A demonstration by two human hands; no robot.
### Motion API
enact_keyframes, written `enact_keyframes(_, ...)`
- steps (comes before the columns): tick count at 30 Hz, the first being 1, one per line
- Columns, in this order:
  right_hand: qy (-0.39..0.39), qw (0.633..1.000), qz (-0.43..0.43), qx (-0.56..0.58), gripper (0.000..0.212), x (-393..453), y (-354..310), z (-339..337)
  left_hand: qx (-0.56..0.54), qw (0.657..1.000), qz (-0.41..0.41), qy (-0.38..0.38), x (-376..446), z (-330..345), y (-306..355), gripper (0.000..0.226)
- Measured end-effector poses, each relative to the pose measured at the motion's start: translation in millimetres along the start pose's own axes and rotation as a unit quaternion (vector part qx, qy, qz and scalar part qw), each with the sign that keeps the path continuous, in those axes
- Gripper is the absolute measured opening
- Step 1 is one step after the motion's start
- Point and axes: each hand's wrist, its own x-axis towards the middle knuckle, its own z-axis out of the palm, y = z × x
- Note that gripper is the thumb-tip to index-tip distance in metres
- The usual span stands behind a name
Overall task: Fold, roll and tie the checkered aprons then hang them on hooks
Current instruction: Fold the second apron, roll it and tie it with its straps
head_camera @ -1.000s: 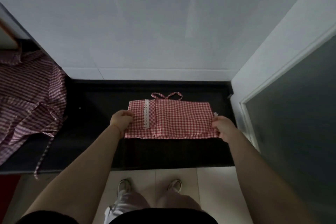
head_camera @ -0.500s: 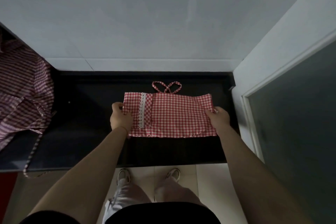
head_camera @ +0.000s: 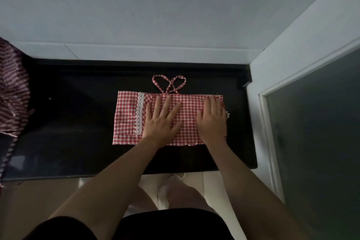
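Apron in hand: the red checkered apron lies flat on the black worktop, in front of me and toward its right end, folded into a neat rectangle with a strip of white lace trim running down its left part.
Straps: the straps stick out past the far edge as a crossed loop, loose and not tied round anything.
Left hand: my left hand rests palm down on the middle of the cloth, fingers spread and straight, pressing it flat.
Right hand: my right hand lies flat on the right part of the cloth, fingers straight and close together, gripping nothing.
Done so far: I judge the folding of this apron finished or nearly so; I am smoothing the layers.
Left for this apron: rolling it up, tying it with the straps, then hanging it. No hooks are in view.
Other aprons: a second checkered apron hangs crumpled over the left end of the worktop, unfolded, so it has every step ahead of it.
Overall: early in the task, by my reckoning.
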Motion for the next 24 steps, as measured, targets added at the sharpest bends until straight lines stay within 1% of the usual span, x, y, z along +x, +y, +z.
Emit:
enact_keyframes(3,0.027,0.995,0.093,-0.015,0.065,-2.1,26.0,-5.6,0.008,1.0,-0.002,-0.012,1.0,3.0,-1.1,0.085)
enact_keyframes(5,0.035,0.984,0.174,0.008,0.067,1.9,31.7,-16.4,0.015,1.0,-0.003,-0.017,1.8,2.8,1.8,0.094)
enact_keyframes(6,0.022,0.98,0.195,0.022,0.063,5.6,32.9,-21.9,0.017,1.0,-0.004,-0.018,2.3,2.3,2.1,0.097)
enact_keyframes(8,-0.012,0.977,0.205,0.052,0.048,12.1,32.1,-32.0,0.015,1.0,-0.009,-0.025,2.1,1.4,1.9,0.101)
enact_keyframes(9,-0.03,0.971,0.22,0.092,0.044,16.3,31.9,-35.9,0.015,0.999,-0.011,-0.03,2.7,0.0,2.6,0.103)
enact_keyframes(10,-0.052,0.954,0.254,0.151,0.043,19.4,30.7,-41.9,0.015,0.999,-0.014,-0.036,2.7,-1.1,4.0,0.105)
enact_keyframes(12,-0.118,0.891,0.343,0.273,0.048,25.3,31.7,-50.5,0.016,0.998,-0.016,-0.051,4.2,-4.9,8.1,0.11)
enact_keyframes(13,-0.155,0.86,0.371,0.315,0.05,27.3,34.6,-52.8,0.02,0.998,-0.016,-0.062,5.5,-8.0,9.5,0.114)
enact_keyframes(14,-0.188,0.839,0.381,0.34,0.051,29.3,37.0,-55.1,0.027,0.997,-0.015,-0.074,7.5,-11.3,10.5,0.117)
enact_keyframes(15,-0.211,0.831,0.379,0.349,0.054,30.8,39.4,-57.0,0.036,0.995,-0.012,-0.089,9.9,-15.2,10.9,0.121)
enact_keyframes(17,-0.24,0.832,0.369,0.337,0.062,32.5,38.9,-59.0,0.05,0.992,0.0,-0.118,15.1,-24.3,10.5,0.127)
enact_keyframes(19,-0.245,0.847,0.358,0.307,0.059,32.6,34.6,-58.3,0.052,0.989,0.02,-0.138,17.9,-35.0,9.2,0.129)
enact_keyframes(21,-0.222,0.86,0.36,0.286,0.052,32.3,25.9,-60.6,0.035,0.988,0.035,-0.149,16.9,-46.4,5.4,0.128)
enact_keyframes(22,-0.207,0.859,0.372,0.283,0.051,32.6,22.1,-62.2,0.028,0.988,0.038,-0.148,15.5,-50.4,2.9,0.127)
enact_keyframes(24,-0.182,0.862,0.387,0.273,0.057,33.8,15.1,-67.4,0.034,0.989,0.043,-0.137,11.7,-55.3,-2.4,0.127)
